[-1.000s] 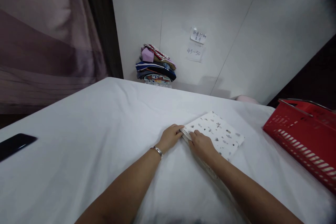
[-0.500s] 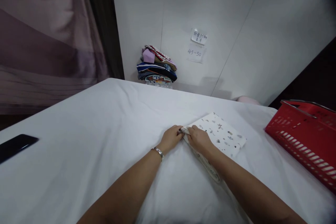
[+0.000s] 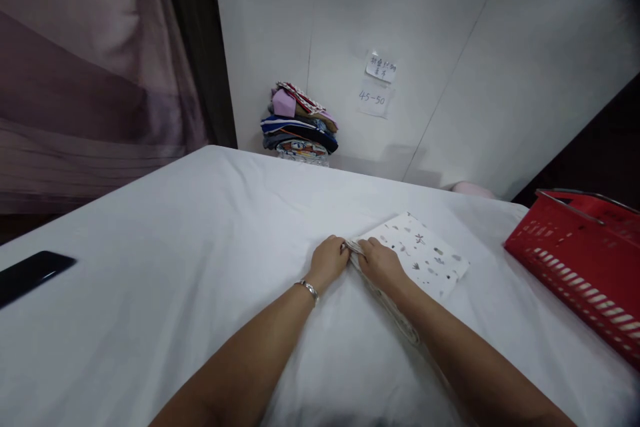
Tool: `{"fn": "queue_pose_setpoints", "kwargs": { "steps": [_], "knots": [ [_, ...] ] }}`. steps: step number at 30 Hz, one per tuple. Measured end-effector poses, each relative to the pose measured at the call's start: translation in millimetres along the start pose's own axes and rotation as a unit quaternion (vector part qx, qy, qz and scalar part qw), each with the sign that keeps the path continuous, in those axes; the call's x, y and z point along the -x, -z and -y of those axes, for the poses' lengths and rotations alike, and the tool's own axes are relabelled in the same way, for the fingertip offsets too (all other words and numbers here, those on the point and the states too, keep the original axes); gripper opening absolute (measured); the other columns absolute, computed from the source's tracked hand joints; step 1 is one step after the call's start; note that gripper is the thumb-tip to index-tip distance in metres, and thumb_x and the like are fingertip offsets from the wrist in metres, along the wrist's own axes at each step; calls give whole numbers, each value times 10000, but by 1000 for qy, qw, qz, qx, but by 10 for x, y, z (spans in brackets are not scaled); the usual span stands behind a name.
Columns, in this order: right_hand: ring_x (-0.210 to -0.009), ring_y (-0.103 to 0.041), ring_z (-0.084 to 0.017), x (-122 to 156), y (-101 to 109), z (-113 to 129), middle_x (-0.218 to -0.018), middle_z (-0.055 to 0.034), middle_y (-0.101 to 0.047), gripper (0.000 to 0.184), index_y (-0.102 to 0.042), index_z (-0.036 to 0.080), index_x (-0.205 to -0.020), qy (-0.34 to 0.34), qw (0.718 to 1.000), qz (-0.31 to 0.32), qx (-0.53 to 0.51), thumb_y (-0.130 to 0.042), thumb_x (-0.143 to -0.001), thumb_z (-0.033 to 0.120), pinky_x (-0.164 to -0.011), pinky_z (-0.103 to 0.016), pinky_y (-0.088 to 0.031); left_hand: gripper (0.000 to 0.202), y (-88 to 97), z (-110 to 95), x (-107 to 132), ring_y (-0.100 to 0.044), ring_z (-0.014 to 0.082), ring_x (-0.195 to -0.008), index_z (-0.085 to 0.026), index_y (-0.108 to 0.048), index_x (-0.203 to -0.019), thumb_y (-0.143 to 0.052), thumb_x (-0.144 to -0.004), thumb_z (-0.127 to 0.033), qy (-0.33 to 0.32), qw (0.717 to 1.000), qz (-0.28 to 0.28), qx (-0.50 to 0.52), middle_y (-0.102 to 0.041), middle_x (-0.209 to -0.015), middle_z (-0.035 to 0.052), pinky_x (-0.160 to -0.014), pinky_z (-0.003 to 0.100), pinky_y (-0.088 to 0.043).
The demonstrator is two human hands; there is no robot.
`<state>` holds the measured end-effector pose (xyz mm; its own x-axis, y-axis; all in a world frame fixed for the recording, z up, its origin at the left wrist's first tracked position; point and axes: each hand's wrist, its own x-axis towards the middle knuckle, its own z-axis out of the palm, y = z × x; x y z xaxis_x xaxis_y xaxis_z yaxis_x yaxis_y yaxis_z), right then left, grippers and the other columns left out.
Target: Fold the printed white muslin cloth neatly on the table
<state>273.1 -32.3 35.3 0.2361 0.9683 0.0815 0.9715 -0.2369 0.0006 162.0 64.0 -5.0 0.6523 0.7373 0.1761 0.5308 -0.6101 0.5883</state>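
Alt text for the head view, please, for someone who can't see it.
The left hand and right hand pinch the left corner of a folded spotted cloth on a white table. A red basket sits to the right, a black phone far left, a clothes pile by the wall.

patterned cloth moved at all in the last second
No. The patterned cloth keeps the same gap to the red basket, and the left hand and right hand stay pinched on its left corner.

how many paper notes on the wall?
2. Upper note on the back wall, right of the clothes pile; lower note, marked 45-50, just below it. None look hidden.
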Motion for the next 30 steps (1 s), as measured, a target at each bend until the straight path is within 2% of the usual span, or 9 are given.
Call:
{"fn": "queue_pose_setpoints", "kwargs": {
  "steps": [4,7,11,17,22,24,27,30],
  "knots": [
    [-757,-541,-139,12,-15,17,-945,-39,-548,202,-517,191,-1017,5,1000,0,-5,-380,-888,266,-602,-245,-310,149,-44,-37,6,-539,174,-852,-177,-571,-822,-440,-825,-246,24,999,-12,-45,-579,-915,64,-706,277,-384],
    [-784,-538,-135,16,5,13,-958,-38,-543,212,-521,196,-1025,7,1000,8,-18,-375,-900,285,-630,-239,-319,105,-39,-36,-7,-546,173,-842,-182,-558,-822,-463,-801,-222,29,999,-13,-32,-591,-911,55,-689,274,-379],
    [-828,-536,-137,20,25,1,-955,-37,-541,203,-519,201,-1030,3,1000,-10,-29,-372,-896,244,-668,-235,-326,92,-16,-21,-20,-560,172,-829,-196,-552,-821,-468,-801,-227,25,1000,-2,-17,-615,-880,40,-684,268,-372],
    [-750,-549,-145,7,-11,34,-932,-52,-553,199,-522,184,-1005,1,1000,23,8,-372,-892,249,-600,-246,-319,96,16,-42,-19,-581,170,-761,-207,-543,-855,-467,-806,-238,52,999,14,-1,-641,-806,19,-618,256,-358],
    [-758,-558,-149,-3,-21,26,-949,-54,-551,205,-518,187,-1010,5,1000,7,9,-357,-897,243,-606,-248,-328,92,48,-67,-19,-584,159,-767,-204,-549,-843,-476,-796,-235,84,996,13,32,-653,-843,20,-599,240,-354],
    [-754,-565,-156,0,-35,31,-950,-59,-556,204,-514,184,-1022,4,1000,11,16,-367,-889,231,-595,-251,-330,116,55,-63,-10,-587,159,-773,-210,-547,-882,-475,-794,-231,83,996,7,44,-656,-850,16,-605,239,-359],
    [-748,-576,-163,-2,-58,53,-943,-62,-568,202,-519,178,-1015,13,1000,8,23,-378,-872,202,-586,-253,-338,241,62,-43,5,-596,161,-789,-225,-510,-1036,-464,-799,-223,76,994,-2,75,-662,-877,11,-634,242,-374],
    [-747,-581,-165,-17,-64,77,-943,-66,-575,220,-521,173,-1034,17,1000,5,17,-375,-870,195,-595,-253,-356,299,58,-31,7,-603,166,-819,-234,-479,-1126,-441,-840,-314,66,992,-3,104,-668,-902,14,-668,248,-385]
  ]
}}
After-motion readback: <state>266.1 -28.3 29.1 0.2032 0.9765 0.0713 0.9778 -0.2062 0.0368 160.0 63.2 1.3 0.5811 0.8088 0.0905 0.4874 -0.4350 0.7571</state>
